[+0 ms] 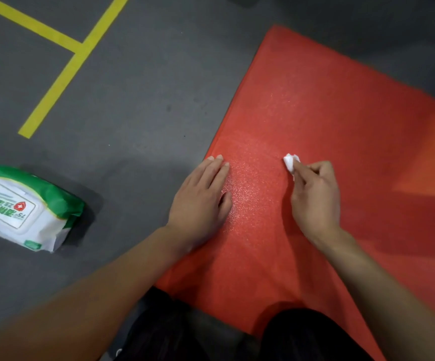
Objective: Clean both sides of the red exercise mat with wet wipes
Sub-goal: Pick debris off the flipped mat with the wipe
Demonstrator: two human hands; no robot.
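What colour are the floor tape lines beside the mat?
Yellow floor tape lines, clearest in the head view.

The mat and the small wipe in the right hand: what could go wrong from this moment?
1. The wipe is crumpled small in the right hand's pinch, so each stroke likely covers little of the mat and spots may be missed.
2. Only the left hand presses flat near the mat's left edge; the mat could shift on the floor.
3. The pack lies off to the left, so fetching a fresh wipe means a reach.

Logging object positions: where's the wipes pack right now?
Head view, far left: the wipes pack lies on the grey floor, left of the left hand and off the red mat.
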